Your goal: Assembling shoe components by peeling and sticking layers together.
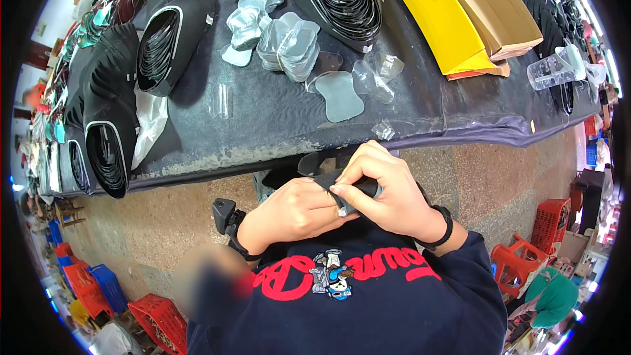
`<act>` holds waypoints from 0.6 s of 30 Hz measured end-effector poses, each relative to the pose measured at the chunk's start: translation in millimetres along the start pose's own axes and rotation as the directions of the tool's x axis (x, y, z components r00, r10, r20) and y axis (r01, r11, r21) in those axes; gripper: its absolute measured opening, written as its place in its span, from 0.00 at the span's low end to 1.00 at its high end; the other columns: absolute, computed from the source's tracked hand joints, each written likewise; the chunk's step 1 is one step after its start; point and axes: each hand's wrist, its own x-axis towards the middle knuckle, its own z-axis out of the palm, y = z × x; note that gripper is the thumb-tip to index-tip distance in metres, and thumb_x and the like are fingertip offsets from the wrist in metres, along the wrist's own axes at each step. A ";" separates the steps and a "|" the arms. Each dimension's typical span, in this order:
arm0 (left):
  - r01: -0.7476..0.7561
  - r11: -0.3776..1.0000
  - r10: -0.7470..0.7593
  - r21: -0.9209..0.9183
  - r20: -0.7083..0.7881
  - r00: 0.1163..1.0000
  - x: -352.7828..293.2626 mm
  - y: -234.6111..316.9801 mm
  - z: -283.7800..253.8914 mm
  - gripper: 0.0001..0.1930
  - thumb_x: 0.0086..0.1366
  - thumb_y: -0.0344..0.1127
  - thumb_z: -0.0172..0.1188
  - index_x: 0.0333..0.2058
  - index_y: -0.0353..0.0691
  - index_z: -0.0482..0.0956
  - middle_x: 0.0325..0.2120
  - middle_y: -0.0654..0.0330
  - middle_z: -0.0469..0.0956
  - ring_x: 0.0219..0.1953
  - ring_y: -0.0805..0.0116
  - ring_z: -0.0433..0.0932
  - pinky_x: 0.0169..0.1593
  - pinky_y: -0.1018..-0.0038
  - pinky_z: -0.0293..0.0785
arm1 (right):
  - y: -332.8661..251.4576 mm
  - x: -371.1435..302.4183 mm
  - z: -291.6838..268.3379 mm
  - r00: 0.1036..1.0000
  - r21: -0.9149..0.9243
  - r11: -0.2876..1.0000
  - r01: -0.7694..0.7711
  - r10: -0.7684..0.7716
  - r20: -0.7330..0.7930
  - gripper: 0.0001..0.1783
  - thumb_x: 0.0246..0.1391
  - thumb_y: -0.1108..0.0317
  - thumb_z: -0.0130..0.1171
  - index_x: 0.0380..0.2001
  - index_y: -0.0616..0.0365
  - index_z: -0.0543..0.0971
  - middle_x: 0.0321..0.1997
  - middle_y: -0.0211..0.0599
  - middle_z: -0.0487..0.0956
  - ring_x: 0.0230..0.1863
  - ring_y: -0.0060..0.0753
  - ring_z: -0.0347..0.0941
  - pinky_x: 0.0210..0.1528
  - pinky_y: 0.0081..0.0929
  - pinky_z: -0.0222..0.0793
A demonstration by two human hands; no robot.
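Observation:
Close to my chest, just off the table's front edge, both hands hold a black piece of material point(327, 182) that looks like a shoe upper. My left hand point(296, 210) is closed round its left side, fingers curled. My right hand point(389, 187) pinches the upper edge between thumb and fingers. A small pale tag point(342, 212) shows at its lower edge; the hands cover much of the rest. Beyond them on the table lies a single grey-green waisted sheet point(340, 96), beside a banded stack of similar sheets point(288, 46).
Nested black uppers stand in bundles at the left point(161, 46) and far middle point(342, 3). A yellow board point(440, 16) and an open cardboard box point(493, 10) lie far right, near a clear plastic cup point(552, 71). Red crates point(551, 223) and an orange stool point(516, 263) stand on the floor.

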 end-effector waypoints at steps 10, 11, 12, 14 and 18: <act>0.227 0.895 -0.283 -0.383 -0.097 0.954 -18.6 -0.1 -1.3 0.09 0.45 0.30 0.67 0.25 0.33 0.79 0.24 0.56 0.77 0.25 0.63 0.76 0.29 0.75 0.70 | -2.3 -1.5 -27.0 0.997 0.171 0.984 -0.047 0.035 0.072 0.23 0.33 0.69 0.68 0.38 0.60 0.74 0.40 0.38 0.73 0.43 0.36 0.71 0.44 0.28 0.66; 0.289 0.803 -0.384 -0.521 -0.081 0.920 -19.2 0.4 -0.6 0.09 0.45 0.30 0.66 0.26 0.33 0.79 0.24 0.56 0.77 0.26 0.65 0.76 0.30 0.75 0.70 | -2.6 -2.0 -26.3 0.997 0.175 0.984 -0.035 0.022 0.080 0.23 0.33 0.69 0.69 0.37 0.60 0.74 0.39 0.38 0.73 0.42 0.37 0.71 0.44 0.28 0.66; 0.334 0.658 -0.494 -0.675 -0.052 0.868 -9.8 5.7 0.6 0.10 0.48 0.30 0.65 0.29 0.32 0.78 0.25 0.59 0.78 0.26 0.73 0.75 0.32 0.78 0.69 | -4.0 -1.7 -24.1 0.997 0.176 0.984 -0.036 0.024 0.074 0.23 0.33 0.69 0.69 0.37 0.60 0.74 0.39 0.38 0.73 0.42 0.37 0.71 0.44 0.28 0.66; 0.414 0.479 -0.621 -0.774 0.034 0.783 -10.1 11.2 3.0 0.09 0.50 0.30 0.64 0.30 0.32 0.78 0.26 0.61 0.78 0.27 0.77 0.74 0.33 0.80 0.68 | -6.6 -1.7 -19.6 0.996 0.140 0.989 -0.047 0.036 0.077 0.21 0.35 0.69 0.68 0.36 0.60 0.74 0.38 0.36 0.74 0.40 0.31 0.72 0.42 0.26 0.67; 0.422 0.181 -0.723 -0.888 0.170 0.669 -18.2 13.7 6.3 0.08 0.53 0.30 0.62 0.30 0.33 0.78 0.28 0.64 0.77 0.30 0.80 0.71 0.33 0.82 0.67 | -1.3 -4.2 -16.4 0.952 0.629 0.715 -0.305 0.247 0.181 0.11 0.41 0.78 0.63 0.31 0.64 0.75 0.35 0.36 0.74 0.45 0.30 0.70 0.50 0.27 0.65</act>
